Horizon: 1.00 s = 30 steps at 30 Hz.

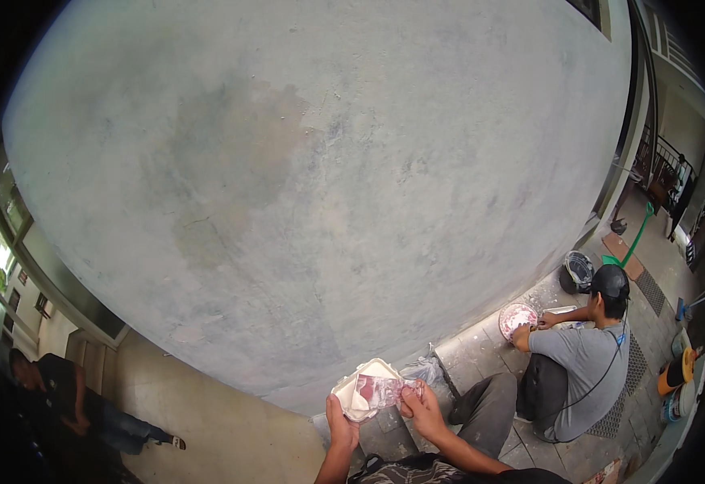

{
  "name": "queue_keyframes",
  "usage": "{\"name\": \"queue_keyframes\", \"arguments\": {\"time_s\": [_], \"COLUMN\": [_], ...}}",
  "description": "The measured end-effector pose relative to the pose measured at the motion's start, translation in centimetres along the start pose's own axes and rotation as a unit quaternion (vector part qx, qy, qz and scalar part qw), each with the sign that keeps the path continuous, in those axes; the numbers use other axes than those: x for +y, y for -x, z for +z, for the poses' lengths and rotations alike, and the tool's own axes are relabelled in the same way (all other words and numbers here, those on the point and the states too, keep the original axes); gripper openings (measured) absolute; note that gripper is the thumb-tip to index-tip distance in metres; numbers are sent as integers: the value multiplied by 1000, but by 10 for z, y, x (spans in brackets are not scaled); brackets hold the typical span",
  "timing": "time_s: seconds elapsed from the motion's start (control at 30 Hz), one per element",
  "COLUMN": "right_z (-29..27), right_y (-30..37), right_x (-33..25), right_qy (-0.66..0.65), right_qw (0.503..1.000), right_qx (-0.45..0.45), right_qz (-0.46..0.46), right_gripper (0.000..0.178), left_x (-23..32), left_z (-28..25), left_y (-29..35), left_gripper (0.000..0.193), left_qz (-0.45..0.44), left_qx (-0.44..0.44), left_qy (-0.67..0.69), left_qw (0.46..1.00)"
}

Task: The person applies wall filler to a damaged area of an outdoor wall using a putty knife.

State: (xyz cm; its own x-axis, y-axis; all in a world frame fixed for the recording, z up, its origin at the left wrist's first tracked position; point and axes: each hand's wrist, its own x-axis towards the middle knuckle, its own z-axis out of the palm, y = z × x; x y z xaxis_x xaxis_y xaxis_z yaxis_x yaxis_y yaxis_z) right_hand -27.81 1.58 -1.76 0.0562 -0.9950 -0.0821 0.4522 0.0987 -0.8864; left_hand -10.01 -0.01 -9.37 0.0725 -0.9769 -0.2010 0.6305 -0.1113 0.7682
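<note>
My left hand (341, 425) holds up a white shallow tray (358, 414) with pale, creamy paste in it, its fingers wrapped round the tray's left side. A flat reddish putty scraper (380, 391), smeared with white, lies across the tray's opening. Its right end is gripped by my right hand (425, 411), fingers closed on it. Just beyond the tray rises a large grey-white plastered wall (417, 202), with a darker patch on its left half.
At the right a co-worker (582, 363) crouches with both hands at a pink-and-white bucket (518, 319). A dark bucket (576, 273) and a green-handled tool (638, 238) lie beyond. Another person (70, 395) is at the far left. Several containers (679, 375) line the right edge.
</note>
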Motion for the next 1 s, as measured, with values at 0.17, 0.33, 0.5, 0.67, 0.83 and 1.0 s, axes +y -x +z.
{"name": "queue_keyframes", "arguments": {"time_s": [0.17, 0.33, 0.5, 0.67, 0.83, 1.0], "right_z": [3, 3, 6, 10, 10, 11], "right_y": [0, 2, 1, 4, 8, 11], "right_x": [-5, 3, 1, -19, -27, -30], "right_qy": [94, 164, 62, 258, 328, 368], "right_qw": [995, 985, 997, 960, 937, 918], "right_qx": [-10, -36, -33, 0, -16, -25], "right_qz": [-32, -32, -17, -109, -116, -146], "right_gripper": [14, 13, 13, 19, 20, 22], "left_x": [-2, -6, -6, 2, -2, 6], "left_z": [-4, -13, -12, -4, 2, 15], "left_y": [2, 10, 13, 14, 4, 6], "left_gripper": [61, 61, 61, 60, 57, 39], "left_qz": [16, 7, -11, 4, 12, 4], "left_qx": [30, 44, 53, 34, 36, 39], "left_qy": [-6, 1, 4, -5, 14, 72], "left_qw": [999, 999, 999, 999, 999, 997]}}
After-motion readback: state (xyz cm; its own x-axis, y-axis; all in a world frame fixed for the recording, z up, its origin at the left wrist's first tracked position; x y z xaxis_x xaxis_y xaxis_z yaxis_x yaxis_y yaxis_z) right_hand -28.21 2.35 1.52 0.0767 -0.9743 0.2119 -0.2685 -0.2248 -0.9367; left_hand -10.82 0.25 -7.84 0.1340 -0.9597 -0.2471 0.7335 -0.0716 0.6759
